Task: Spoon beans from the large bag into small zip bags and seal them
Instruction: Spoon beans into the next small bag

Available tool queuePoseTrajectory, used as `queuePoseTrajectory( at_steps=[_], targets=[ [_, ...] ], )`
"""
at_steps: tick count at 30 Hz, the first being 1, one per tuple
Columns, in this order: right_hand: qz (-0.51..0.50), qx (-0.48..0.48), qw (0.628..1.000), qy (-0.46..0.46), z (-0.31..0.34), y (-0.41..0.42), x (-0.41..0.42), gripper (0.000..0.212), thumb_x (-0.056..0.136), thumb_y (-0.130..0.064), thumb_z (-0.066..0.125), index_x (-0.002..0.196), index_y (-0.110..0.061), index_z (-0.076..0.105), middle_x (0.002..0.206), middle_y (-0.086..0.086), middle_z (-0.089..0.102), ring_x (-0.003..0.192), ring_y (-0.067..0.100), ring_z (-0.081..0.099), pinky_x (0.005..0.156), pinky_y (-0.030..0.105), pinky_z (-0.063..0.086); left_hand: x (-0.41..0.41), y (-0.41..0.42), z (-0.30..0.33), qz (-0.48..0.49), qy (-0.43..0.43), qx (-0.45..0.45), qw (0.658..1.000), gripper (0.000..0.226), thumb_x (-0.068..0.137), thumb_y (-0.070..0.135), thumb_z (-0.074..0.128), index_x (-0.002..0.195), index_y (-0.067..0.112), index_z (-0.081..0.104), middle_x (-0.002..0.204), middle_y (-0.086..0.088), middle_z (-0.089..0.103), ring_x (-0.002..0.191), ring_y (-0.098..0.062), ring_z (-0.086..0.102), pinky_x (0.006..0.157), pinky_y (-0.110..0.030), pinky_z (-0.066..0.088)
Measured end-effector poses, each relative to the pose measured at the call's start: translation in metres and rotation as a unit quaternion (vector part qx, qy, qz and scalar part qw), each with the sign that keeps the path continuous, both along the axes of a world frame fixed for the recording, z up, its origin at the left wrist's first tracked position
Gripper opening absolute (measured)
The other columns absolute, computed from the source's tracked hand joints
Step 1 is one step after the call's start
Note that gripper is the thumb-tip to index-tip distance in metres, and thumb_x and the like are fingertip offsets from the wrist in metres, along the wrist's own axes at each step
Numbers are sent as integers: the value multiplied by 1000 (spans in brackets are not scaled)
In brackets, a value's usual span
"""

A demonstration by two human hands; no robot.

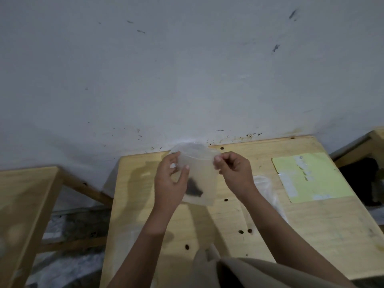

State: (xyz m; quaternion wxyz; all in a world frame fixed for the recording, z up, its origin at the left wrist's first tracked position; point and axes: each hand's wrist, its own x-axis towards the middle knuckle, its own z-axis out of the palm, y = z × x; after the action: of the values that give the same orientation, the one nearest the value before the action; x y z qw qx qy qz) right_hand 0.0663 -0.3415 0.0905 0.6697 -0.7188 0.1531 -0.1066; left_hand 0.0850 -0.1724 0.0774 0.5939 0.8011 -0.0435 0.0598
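Nearest the camera, at the bottom edge, lies the beige mouth of the large bag (pixel 239 269), open toward the person and within easy reach for further scooping; its contents cannot be made out. A few loose beans (pixel 245 231) lie scattered on the wooden counter (pixel 145 225) just beyond it.

Above the middle of the counter both forearms reach forward and hold up a small zip bag (pixel 197 175), clear of the surface. A dark clump of beans (pixel 194 189) sits in its lower part, so the bag hangs upright, probably to keep them settled away from the opening. The left hand (pixel 169 181) has its thumb and fingers curled around the bag's left edge near the top, steadying it. The right hand (pixel 232 169) pinches the top right corner at the zip strip. This looks like the sealing step: the grip at both ends would keep the strip taut for pressing shut. Whether the zip is already closed cannot be told.

To the right, more clear plastic bags (pixel 264 183) rest on the counter, then a yellow-green sheet (pixel 307 177). Farthest back stands a grey, marked wall (pixel 187 69).
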Motion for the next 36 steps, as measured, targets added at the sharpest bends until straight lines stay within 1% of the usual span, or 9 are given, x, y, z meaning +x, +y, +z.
queuePoseTrajectory(
  at_steps=[3, 7, 10, 16, 21, 24, 29, 32, 36],
  targets=[
    [18, -27, 999, 1, 5, -8, -10, 19, 91, -8, 57, 74, -17, 61, 70, -2, 59, 64, 7, 52, 60, 23, 44, -3, -4, 19, -1, -11, -44, 999, 27, 87, 9, 65, 100, 32, 60, 105, 7, 65, 89, 0, 63, 76, -13, 49],
    [6, -7, 1000, -6, 12, -13, -24, 20, 92, -9, 56, 74, -16, 59, 68, -2, 58, 63, 6, 52, 58, 21, 44, -6, -13, 28, -11, -3, -98, 995, 27, 80, -3, 70, 85, 24, 66, 89, -3, 68, 78, -11, 62, 73, -18, 50],
    [10, 45, 999, -3, 18, -14, -32, 15, 91, -8, 58, 77, -13, 59, 72, 2, 59, 65, 5, 57, 60, 23, 52, -11, -21, 30, -10, -13, -124, 992, 25, 77, -6, 71, 79, 19, 67, 82, -2, 68, 72, -7, 59, 71, -17, 49],
    [7, 43, 999, 9, 21, -20, -40, 21, 93, -6, 54, 72, -10, 54, 71, 7, 58, 61, 2, 59, 59, 27, 58, -18, -37, 30, -19, 7, -147, 989, 26, 78, -7, 70, 82, 18, 69, 77, 11, 70, 72, -12, 58, 68, -17, 49],
    [-24, 8, 1000, -7, 20, -22, -42, 25, 93, -3, 52, 70, -13, 52, 68, 7, 55, 59, 3, 55, 58, 23, 56, -24, -46, 34, -47, 1, -146, 988, 29, 79, -10, 67, 84, 18, 68, 80, 16, 70, 74, -5, 61, 70, -15, 49],
    [-22, 6, 1000, -11, 21, -27, -43, 25, 93, -4, 52, 70, -14, 52, 68, 7, 55, 60, 5, 56, 59, 27, 57, -25, -48, 37, -66, 1, -129, 989, 23, 81, -8, 66, 86, 14, 68, 79, 18, 68, 74, -2, 57, 69, -14, 47],
    [-1, 37, 999, -20, 24, -35, -48, 19, 91, -4, 57, 72, -11, 56, 70, 5, 58, 64, 7, 59, 59, 31, 58, -26, -56, 43, -88, 30, -121, 988, 17, 76, -2, 74, 83, 12, 67, 82, 11, 71, 79, -5, 67, 71, -18, 52],
    [7, 50, 998, -30, 24, -36, -49, 7, 85, -5, 65, 80, -10, 63, 73, 1, 63, 68, 9, 61, 59, 28, 56, -27, -62, 43, -83, 22, -119, 989, 21, 75, -3, 74, 80, 16, 66, 81, 7, 70, 79, -5, 68, 73, -20, 53],
    [-4, 74, 996, -41, 22, -36, -50, 12, 79, -1, 71, 82, -12, 66, 71, -9, 67, 68, 4, 62, 62, 18, 50, -29, -69, 42, -83, 20, -110, 990, 21, 76, -3, 73, 81, 16, 66, 86, 3, 69, 81, -3, 67, 74, -18, 53]
  ],
)
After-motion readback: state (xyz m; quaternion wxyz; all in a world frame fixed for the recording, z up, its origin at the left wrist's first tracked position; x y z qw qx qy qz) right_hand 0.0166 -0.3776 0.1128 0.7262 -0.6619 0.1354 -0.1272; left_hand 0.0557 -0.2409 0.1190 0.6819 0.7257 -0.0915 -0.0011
